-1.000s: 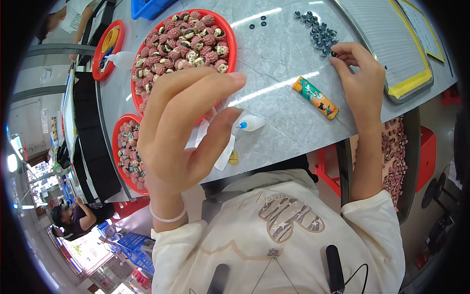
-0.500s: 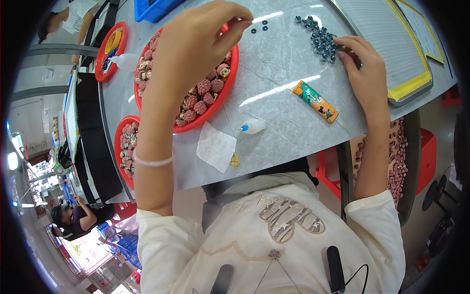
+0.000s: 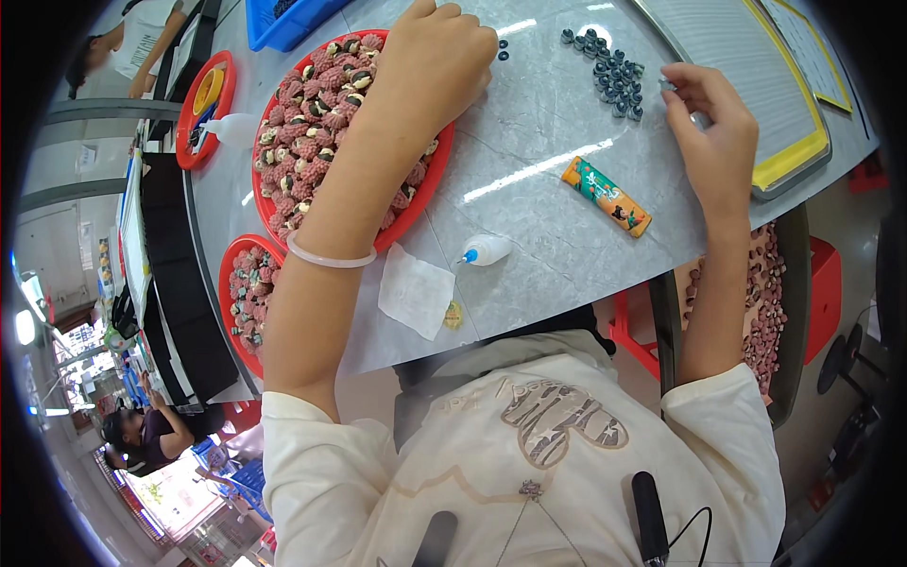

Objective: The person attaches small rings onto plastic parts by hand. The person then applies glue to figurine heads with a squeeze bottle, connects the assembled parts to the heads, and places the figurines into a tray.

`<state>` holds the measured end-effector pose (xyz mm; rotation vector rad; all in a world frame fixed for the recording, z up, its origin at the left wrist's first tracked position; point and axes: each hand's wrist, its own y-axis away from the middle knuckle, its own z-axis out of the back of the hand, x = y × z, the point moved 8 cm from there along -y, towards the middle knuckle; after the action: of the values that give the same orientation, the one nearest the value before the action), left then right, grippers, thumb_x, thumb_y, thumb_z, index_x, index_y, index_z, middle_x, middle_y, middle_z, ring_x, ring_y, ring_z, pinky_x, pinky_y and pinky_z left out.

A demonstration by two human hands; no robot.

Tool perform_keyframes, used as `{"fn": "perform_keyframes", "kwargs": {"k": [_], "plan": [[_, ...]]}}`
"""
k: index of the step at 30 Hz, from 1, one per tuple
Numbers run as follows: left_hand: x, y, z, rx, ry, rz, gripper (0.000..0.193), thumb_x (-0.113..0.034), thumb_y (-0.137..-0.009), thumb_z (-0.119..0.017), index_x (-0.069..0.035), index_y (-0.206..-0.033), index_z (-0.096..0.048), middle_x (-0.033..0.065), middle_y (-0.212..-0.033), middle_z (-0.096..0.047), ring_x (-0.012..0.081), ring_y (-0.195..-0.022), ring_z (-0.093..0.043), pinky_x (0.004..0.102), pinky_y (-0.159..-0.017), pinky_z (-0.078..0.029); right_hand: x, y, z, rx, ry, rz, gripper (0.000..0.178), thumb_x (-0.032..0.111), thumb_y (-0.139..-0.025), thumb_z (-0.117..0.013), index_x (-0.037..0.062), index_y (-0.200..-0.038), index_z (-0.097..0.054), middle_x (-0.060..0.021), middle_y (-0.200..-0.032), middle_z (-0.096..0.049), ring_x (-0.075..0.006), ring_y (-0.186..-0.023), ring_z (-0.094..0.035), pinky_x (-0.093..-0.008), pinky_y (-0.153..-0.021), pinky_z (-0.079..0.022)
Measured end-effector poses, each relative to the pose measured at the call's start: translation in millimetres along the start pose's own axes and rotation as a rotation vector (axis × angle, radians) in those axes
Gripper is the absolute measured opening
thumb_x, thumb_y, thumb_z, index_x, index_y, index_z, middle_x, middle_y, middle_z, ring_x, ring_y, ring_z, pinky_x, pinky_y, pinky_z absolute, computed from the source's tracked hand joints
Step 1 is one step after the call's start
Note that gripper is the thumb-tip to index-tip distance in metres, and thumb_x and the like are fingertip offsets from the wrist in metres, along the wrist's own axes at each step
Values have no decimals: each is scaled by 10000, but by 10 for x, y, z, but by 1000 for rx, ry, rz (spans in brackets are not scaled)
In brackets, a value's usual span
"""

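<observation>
My left hand [image 3: 439, 66] is closed over the far right rim of a big red basket [image 3: 440, 180]; its fingertips are hidden, so what they hold cannot be seen. Beside its knuckles lie two small dark rings [image 3: 503, 49] on the table. The basket holds many pink ridged pieces [image 3: 307, 142], some with cream and black parts. My right hand [image 3: 713, 123] pinches a small shiny grey piece [image 3: 667, 85] between thumb and finger. Another shiny bit shows within its palm. Just left of it stands a cluster of small dark-blue and silver round pieces [image 3: 619, 80].
Nearer me are an orange and green packet [image 3: 607, 196], a white squeeze bottle with blue tip [image 3: 488, 250] and a white tissue [image 3: 416, 293]. A smaller red basket [image 3: 230, 307] stands left. A yellow-edged tray [image 3: 794, 165] lies right, a blue bin [image 3: 288, 28] far left.
My left hand has turned knuckles-up and closed further, and one of three dark rings no longer shows. My right hand has drawn off the cluster with the small grey piece.
</observation>
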<state>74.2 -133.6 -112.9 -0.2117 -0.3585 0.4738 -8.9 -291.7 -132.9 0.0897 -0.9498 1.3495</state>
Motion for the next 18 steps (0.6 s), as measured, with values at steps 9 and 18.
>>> {"fn": "perform_keyframes", "kwargs": {"k": [9, 18], "plan": [[-227, 255, 695, -68, 1143, 365, 92, -36, -743, -543, 17, -817, -552, -8, -717, -530, 31, -638, -453, 166, -546, -338, 555, 159, 91, 163, -971, -69, 222, -13, -736, -552, -49, -955, -552, -116, -911, -571, -140, -766, -568, -227, -681, -458], [-337, 520, 958, -245, 1213, 260, 121, 23, -764, -496, 45, -882, -511, 52, -805, -512, 59, -655, -450, 163, -544, -334, 886, 233, -22, 266, -1200, -45, 153, -12, -728, -583, -54, -865, -529, -176, -902, -540, -165, -769, -570, -209, -611, -507]]}}
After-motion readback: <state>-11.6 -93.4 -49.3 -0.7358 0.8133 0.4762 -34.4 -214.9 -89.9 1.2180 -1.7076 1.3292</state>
